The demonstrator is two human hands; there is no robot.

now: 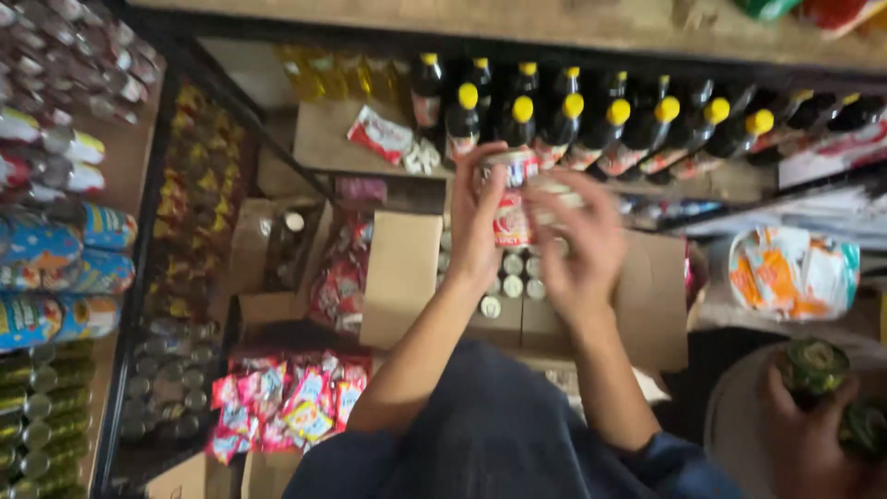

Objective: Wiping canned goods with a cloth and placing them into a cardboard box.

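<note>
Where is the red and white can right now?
The red and white can is in the middle of the head view, held between the person's left hand and right hand, above the open cardboard box and below the yellow-capped dark bottles.

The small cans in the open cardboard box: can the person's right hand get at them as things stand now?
Probably not at once. The right hand is already occupied with a can that it holds together with the left hand. The small cans lie uncovered just below, box flaps open.

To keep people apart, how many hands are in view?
3: left hand holding a red-and-white can, right hand beside it; another person's hand at bottom right. More may be hidden.
</note>
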